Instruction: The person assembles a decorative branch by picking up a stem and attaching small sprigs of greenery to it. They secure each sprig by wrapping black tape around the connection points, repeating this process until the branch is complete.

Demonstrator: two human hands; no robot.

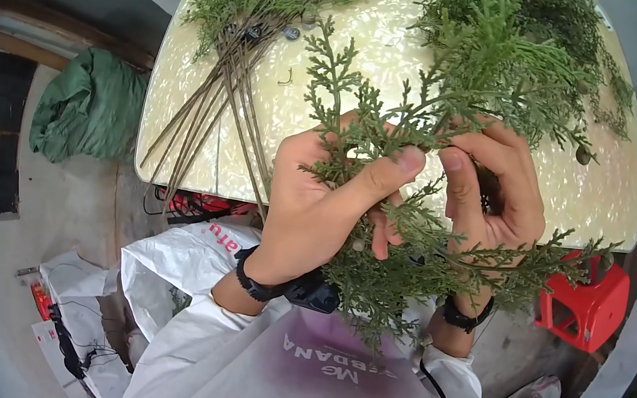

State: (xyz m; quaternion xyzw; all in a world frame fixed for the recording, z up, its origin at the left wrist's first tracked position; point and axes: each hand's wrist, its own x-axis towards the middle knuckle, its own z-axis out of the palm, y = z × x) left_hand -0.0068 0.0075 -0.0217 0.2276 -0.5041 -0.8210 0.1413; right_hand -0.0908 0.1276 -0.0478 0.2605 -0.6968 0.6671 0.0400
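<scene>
In front of my chest, both hands are on a leafy green cypress branch (pixel 373 277), whose sprigs spread above, between and below them. My left hand (pixel 306 197) is closed round it, the thumb pressed along the foliage near the middle. My right hand (pixel 505 190) pinches at the same spot with thumb and forefinger, the other fingers curled. Leaves cover the point where the fingertips meet, so any small part there is hidden. Beyond my right hand lies a heap of green cypress sprigs (pixel 514 47) on the pale patterned table (pixel 265 117).
At the table's far left lies a bundle of long brown stems (pixel 230 75) with green tips, some overhanging the near edge. A red plastic stool (pixel 594 310) stands at right. White sacking (pixel 160 266) and a green cloth bundle (pixel 84 110) are at left.
</scene>
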